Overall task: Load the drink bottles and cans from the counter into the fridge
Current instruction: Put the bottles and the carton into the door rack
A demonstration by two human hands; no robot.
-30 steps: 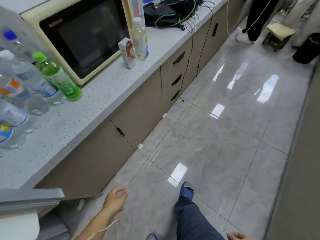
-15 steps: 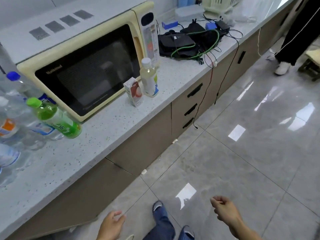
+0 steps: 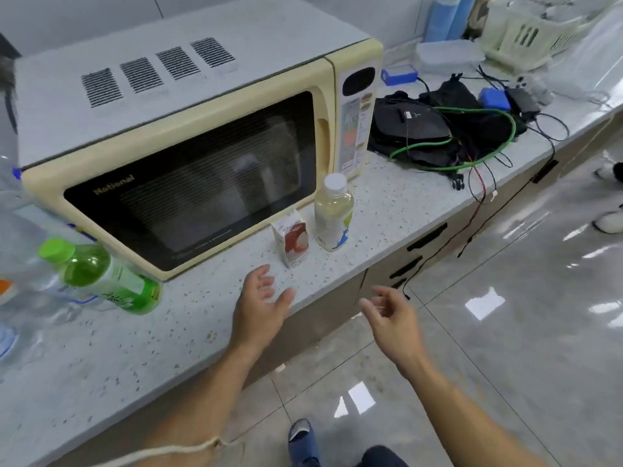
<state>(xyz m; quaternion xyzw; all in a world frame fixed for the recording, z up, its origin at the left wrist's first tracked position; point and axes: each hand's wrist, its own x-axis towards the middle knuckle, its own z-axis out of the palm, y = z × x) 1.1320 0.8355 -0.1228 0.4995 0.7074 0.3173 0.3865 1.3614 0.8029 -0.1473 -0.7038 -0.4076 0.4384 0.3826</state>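
Both hands risen toward small carton (image 3: 292, 238), left hand (image 3: 259, 310), right hand (image 3: 392, 316) loosely spread, empty, clear bottles (image 3: 23, 298) cropped at left

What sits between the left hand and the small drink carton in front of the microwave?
Nothing: in the head view only bare speckled counter lies between the open left hand and the small drink carton.

Cream microwave (image 3: 188, 170); cables (image 3: 472, 143); basket (image 3: 526, 35).
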